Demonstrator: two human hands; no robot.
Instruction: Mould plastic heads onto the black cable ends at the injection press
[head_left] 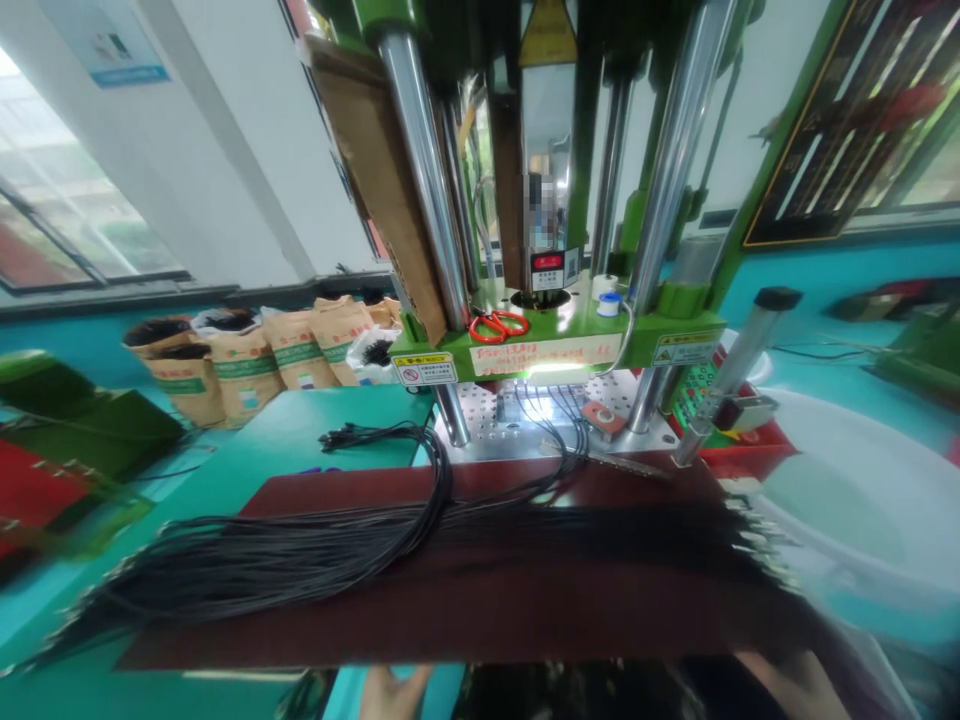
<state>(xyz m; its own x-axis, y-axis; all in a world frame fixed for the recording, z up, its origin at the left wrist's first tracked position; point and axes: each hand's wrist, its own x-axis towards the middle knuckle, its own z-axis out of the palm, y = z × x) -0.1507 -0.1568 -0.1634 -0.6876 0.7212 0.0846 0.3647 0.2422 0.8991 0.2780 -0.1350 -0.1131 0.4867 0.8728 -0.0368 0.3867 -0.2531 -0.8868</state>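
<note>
At the bottom edge, my left hand is just below the front edge of the dark red board. Its thumb and a finger are spread apart, with nothing visible between them. My right hand is blurred near the board's right front corner, its fingers hidden. A long bundle of black cables with metal ends lies across the board. A looped bunch of cables rests on top. A few thin cables run into the lit metal plate of the green press.
Red-handled scissors and a thread spool sit on the press's green crossbeam. A metal post stands at right, beside a big white tub. Brown sacks line the wall beyond the green table.
</note>
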